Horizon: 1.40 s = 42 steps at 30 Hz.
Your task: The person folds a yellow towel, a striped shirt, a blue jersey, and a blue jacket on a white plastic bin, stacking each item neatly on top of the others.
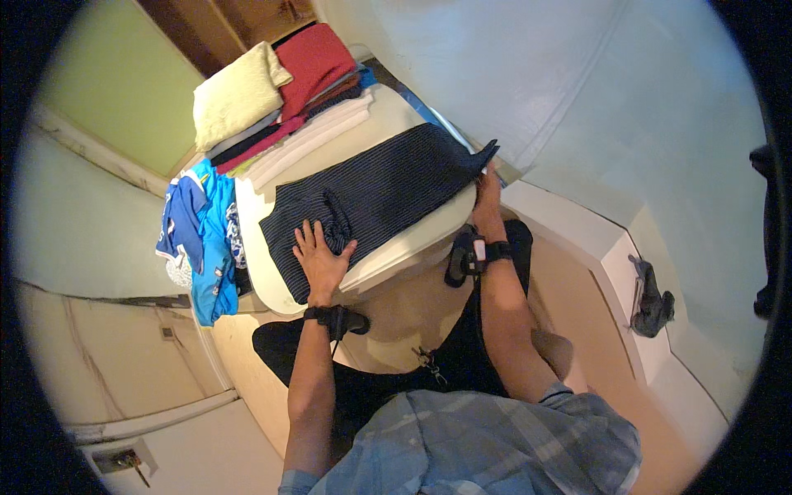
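A dark pinstriped garment (390,185) lies flat across a cream padded board or table (390,108). My left hand (323,257) rests palm down on the garment's left part, fingers spread, beside a bunched fold of the cloth. At the garment's right end, my right hand (487,192) is at its raised edge; its fingers are largely hidden, so whether they grip the cloth is unclear. Behind the garment lie folded white cloths (309,139). Both wrists wear black straps with small devices.
Folded clothes are stacked at the back, with a yellow towel (238,96) and a red cloth (315,59) on top. Blue clothes (213,241) hang over the left edge. A dark crumpled cloth (651,300) lies on a white ledge (609,247) at the right.
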### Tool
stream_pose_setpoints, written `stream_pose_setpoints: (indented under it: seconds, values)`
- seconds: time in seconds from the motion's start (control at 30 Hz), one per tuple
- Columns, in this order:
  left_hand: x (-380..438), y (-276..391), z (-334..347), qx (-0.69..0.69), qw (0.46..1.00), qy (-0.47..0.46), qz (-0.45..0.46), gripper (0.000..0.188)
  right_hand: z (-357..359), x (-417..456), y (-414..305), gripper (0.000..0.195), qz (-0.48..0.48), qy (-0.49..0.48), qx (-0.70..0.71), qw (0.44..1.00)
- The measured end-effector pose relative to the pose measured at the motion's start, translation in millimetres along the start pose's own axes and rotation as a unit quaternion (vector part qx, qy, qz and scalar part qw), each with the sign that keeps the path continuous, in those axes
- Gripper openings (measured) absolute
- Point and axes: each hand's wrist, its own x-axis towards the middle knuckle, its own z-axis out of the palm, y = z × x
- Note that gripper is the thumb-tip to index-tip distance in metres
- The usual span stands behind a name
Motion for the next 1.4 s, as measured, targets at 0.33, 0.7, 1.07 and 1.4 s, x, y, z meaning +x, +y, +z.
stream_pose_setpoints:
  seconds: [0.33,0.7,1.07,1.4]
  values:
    - [-16,-25,-15,-0.022,1.000,0.007,-0.011,0.097,-48,100,4,0.045,-0.168,0.205,-0.581,0.769]
    - [-23,-32,-21,-0.054,0.998,0.021,-0.039,0.087,131,-59,63,0.029,-0.376,-0.239,-0.697,0.562]
    - [-24,-31,-26,-0.048,0.998,0.007,-0.050,0.086,157,-87,110,0.069,-0.237,-0.280,-0.824,0.432]
    - [-25,-28,-15,-0.052,0.996,0.060,-0.043,0.066,136,-99,120,0.070,-0.248,-0.330,-0.830,0.374]
